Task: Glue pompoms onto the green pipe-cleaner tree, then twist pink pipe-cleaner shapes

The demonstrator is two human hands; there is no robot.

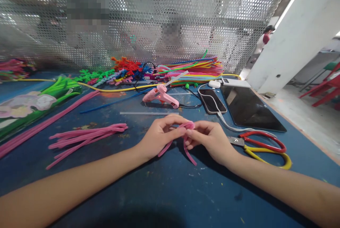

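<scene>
My left hand [166, 134] and my right hand [205, 136] meet above the blue table, both pinching one pink pipe cleaner [190, 153]. Its middle is bent into a tight loop between my fingertips, and two loose ends hang down below. Fingers cover part of the loop. To the left lies a bunch of folded pink pipe cleaners [89, 139]. Right of my right hand rest scissors [261, 146] with one red and one yellow handle. Beyond my hands a pink glue gun [160, 96] lies on its side, with a clear glue stick [148, 113] nearer me.
A phone [212, 101] and a dark tablet [252, 107] with white cables lie at the right. Bundles of coloured pipe cleaners [193, 70] line the back by a perforated metal screen [138, 19]. A bag of green pipe cleaners [63, 90] and long pink ones [47, 125] lie left.
</scene>
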